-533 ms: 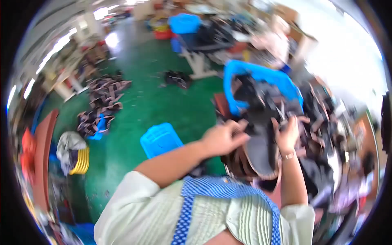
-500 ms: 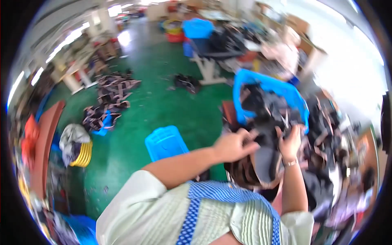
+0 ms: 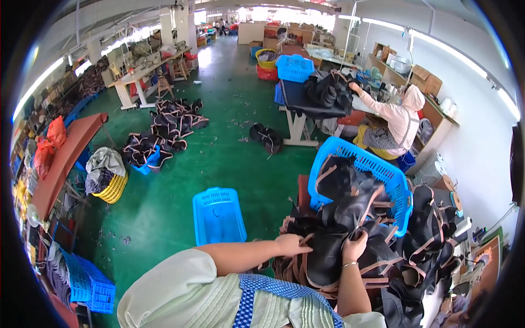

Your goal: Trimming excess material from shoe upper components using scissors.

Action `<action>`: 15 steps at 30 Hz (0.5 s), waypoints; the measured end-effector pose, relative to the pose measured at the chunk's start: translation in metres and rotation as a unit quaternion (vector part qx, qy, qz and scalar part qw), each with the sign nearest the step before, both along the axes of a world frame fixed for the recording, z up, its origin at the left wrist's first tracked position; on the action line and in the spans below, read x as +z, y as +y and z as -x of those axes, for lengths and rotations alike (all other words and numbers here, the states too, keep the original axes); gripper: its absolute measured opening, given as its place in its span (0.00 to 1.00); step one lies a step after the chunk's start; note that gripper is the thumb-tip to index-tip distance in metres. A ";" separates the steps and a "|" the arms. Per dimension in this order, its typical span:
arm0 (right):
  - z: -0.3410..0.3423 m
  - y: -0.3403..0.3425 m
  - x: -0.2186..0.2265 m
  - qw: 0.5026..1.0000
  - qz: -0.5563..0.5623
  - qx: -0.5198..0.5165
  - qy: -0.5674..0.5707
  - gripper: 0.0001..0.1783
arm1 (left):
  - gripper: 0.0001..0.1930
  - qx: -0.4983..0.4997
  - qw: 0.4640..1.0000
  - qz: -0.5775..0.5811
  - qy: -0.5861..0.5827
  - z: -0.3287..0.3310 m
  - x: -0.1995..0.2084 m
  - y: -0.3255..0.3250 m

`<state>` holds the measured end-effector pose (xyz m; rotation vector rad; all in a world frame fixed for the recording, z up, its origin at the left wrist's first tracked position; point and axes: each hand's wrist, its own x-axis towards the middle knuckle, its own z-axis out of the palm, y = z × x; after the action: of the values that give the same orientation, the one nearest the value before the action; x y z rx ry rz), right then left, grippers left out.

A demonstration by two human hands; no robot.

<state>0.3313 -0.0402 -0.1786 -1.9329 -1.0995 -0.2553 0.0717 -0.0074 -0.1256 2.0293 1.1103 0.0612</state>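
My left hand (image 3: 294, 245) has its fingers closed on the tan-edged border of a black shoe upper (image 3: 324, 261), at the left side of a heap. My right hand (image 3: 354, 249) is closed at the other side of the same piece. Slim metal blades, apparently of small scissors (image 3: 357, 223), point up out of the right hand; their handles are hidden in the fingers. More black uppers (image 3: 350, 210) with tan strips lie just beyond both hands, spilling over the near rim of a blue plastic basket (image 3: 404, 188).
An empty-looking blue crate (image 3: 219, 240) stands on the green floor to the left. Dark pieces (image 3: 164, 128) lie farther off, near a yellow basket (image 3: 113, 188). A co-worker in a pale hood (image 3: 402, 123) sits beyond the basket. Uppers (image 3: 429, 218) are heaped at right.
My hands have drawn apart from the raised piece, which is now lower on the heap. My left hand went from loosely spread to gripping its edge. The view has shifted and sharpened.
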 end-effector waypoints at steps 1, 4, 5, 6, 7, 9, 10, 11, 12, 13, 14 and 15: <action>-0.006 -0.001 0.005 0.999 -0.008 0.009 0.038 0.31 | 0.32 -0.004 1.000 0.001 0.005 0.008 0.019 -0.001; -0.029 -0.011 0.020 0.968 -0.197 0.099 0.123 0.21 | 0.22 0.113 0.972 -0.097 -0.184 0.042 0.047 0.011; -0.038 -0.016 0.028 0.945 -0.210 0.098 0.232 0.18 | 0.20 0.213 0.943 0.020 -0.256 0.059 0.063 0.019; 0.004 -0.023 0.088 0.949 -0.218 0.079 0.215 0.18 | 0.18 0.336 0.881 0.067 -0.327 0.082 0.086 0.026; -0.002 -0.033 0.100 0.970 -0.197 0.022 0.142 0.17 | 0.17 0.392 0.779 0.083 -0.483 0.093 0.091 0.043; 0.017 -0.041 0.127 0.908 -0.280 0.103 0.293 0.11 | 0.13 0.433 0.634 0.117 -0.630 0.095 0.163 0.035; 0.070 -0.049 0.172 0.881 -0.271 0.171 0.349 0.12 | 0.11 0.393 0.615 0.076 -0.679 0.099 0.173 0.035; 0.106 -0.061 0.198 0.876 -0.212 0.259 0.348 0.16 | 0.10 0.350 0.596 0.065 -0.720 0.093 0.194 0.022; 0.130 -0.065 0.202 0.779 -0.181 0.365 0.476 0.22 | 0.09 0.301 0.593 0.084 -0.742 0.087 0.212 0.003; 0.168 -0.066 0.205 0.761 -0.181 0.442 0.440 0.27 | 0.09 0.259 0.586 0.128 -0.757 0.081 0.226 -0.016; 0.195 -0.065 0.196 0.801 -0.165 0.457 0.351 0.33 | 0.10 0.228 0.592 0.128 -0.762 0.074 0.237 -0.030; 0.211 -0.060 0.199 0.832 -0.153 0.491 0.210 0.35 | 0.10 0.197 0.598 0.124 -0.767 0.073 0.245 -0.042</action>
<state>0.1199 -0.1003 0.0200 -0.8811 -1.4709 0.5148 -0.0010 -0.0490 0.1196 0.7313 0.2603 1.4753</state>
